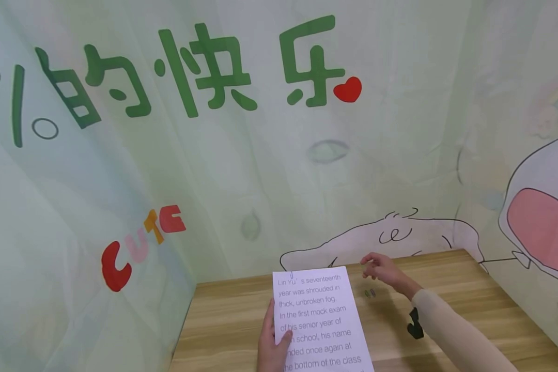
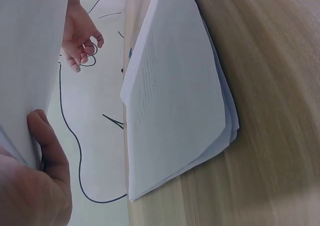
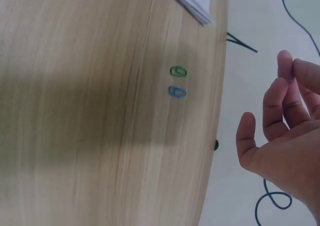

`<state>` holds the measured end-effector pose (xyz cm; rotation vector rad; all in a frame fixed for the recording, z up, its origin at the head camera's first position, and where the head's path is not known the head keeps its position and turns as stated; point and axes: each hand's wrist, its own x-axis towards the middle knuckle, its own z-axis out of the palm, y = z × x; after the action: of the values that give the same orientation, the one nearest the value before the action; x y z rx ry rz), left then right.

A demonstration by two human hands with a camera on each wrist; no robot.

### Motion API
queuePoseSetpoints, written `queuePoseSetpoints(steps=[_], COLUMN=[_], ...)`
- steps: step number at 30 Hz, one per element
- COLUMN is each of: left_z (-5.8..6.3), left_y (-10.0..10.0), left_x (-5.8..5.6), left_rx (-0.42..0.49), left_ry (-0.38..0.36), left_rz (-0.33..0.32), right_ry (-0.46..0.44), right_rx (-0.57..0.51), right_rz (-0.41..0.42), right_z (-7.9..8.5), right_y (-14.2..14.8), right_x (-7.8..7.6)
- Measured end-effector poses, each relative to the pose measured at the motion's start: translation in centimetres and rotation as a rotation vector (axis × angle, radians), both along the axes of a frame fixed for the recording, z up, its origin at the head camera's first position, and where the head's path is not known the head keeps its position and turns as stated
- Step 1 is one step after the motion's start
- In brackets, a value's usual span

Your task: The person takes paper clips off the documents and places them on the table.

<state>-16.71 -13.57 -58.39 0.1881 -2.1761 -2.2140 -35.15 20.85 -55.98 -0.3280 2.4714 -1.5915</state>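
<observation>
My left hand [image 1: 273,342] grips the left edge of printed paper [image 1: 316,315], its thumb lying on the front. A small clip [image 1: 291,275] shows at the top edge of that paper. Raised over the table's far side, my right hand [image 1: 385,270] has loosely bent fingers, and I see nothing held in it. In the right wrist view its thumb and a fingertip are close together. Below it, a green paper clip [image 3: 178,71] and a blue paper clip [image 3: 177,91] lie side by side on the wood.
More printed sheets [image 2: 175,105] lie stacked on the wooden table [image 1: 228,315], under the held paper. A black object [image 1: 416,324] sits beside my right sleeve, partly hidden by it. Printed fabric [image 1: 260,181] hangs behind the table and along both sides.
</observation>
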Motion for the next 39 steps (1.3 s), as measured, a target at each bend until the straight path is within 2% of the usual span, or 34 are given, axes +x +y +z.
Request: queuePoseSetpoints(steps=[8,14,23,30,34,39], left_z=[0.3,0.0,-0.5,-0.2,-0.2,-0.2], left_y=[0.0,-0.1,-0.3,-0.2,-0.3,-0.2], left_x=[0.2,0.1,-0.2,0.3,0.4,0.5], left_rx=[0.030,0.036,0.019,-0.021,-0.026,-0.023], left_ry=[-0.022,-0.025,-0.011,-0.006,-0.006,0.002], left_rz=[0.010,0.009,0.001,0.004,0.007,0.016], right_ry=[-0.035,-0.049,-0.074,-0.019,-0.002,0.004], right_rx=[0.031,0.035,0.136,0.179,0.200,0.276], right_rz=[-0.007,-0.009,-0.105,-0.091,-0.117,-0.110], right_z=[-0.9,-1.6,-2.7,-3.3,-3.2,-3.3], right_y=[1.2,1.6,2.4,2.2,2.0,2.0], right_x=[-0.3,0.0,0.8,1.5,1.7,1.5])
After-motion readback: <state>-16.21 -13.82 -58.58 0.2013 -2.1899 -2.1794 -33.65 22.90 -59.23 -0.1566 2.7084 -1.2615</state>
